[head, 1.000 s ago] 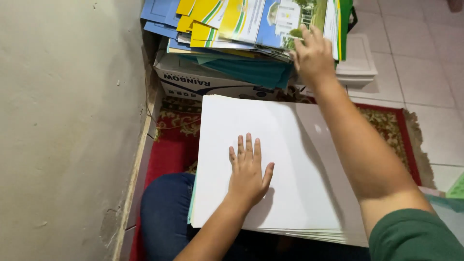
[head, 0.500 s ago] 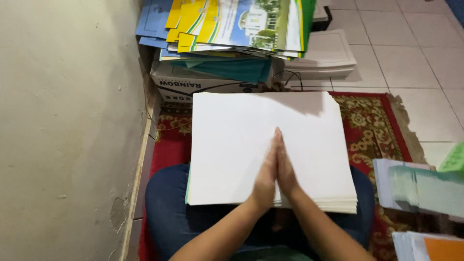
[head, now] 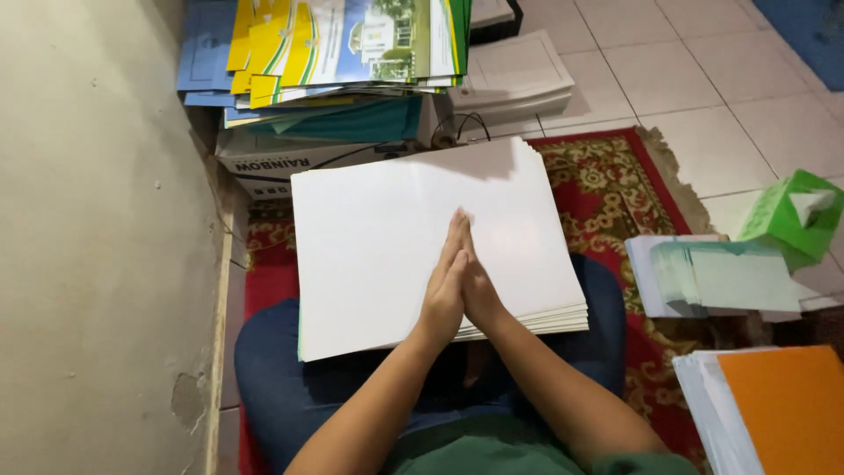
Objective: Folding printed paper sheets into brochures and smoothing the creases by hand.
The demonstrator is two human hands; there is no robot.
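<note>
A thick stack of large white sheets (head: 378, 237) lies across my lap, on my blue trousers. My left hand (head: 442, 290) and my right hand (head: 481, 286) are pressed flat together, palm to palm, fingers straight and pointing away from me. Their lower edges rest on the top sheet near the stack's near edge. Neither hand holds anything.
A pale wall (head: 88, 220) runs along the left. Ahead, a pile of colourful folders (head: 334, 44) sits on a cardboard box (head: 264, 163). A red patterned rug (head: 615, 176) lies underneath. At right are pale green papers (head: 721, 277), a green tissue box (head: 791, 215) and an orange folder (head: 782, 405).
My right hand came back from the folder pile and my left hand lifted off the sheet; the two met palm to palm and have stayed so. The view shifted slightly.
</note>
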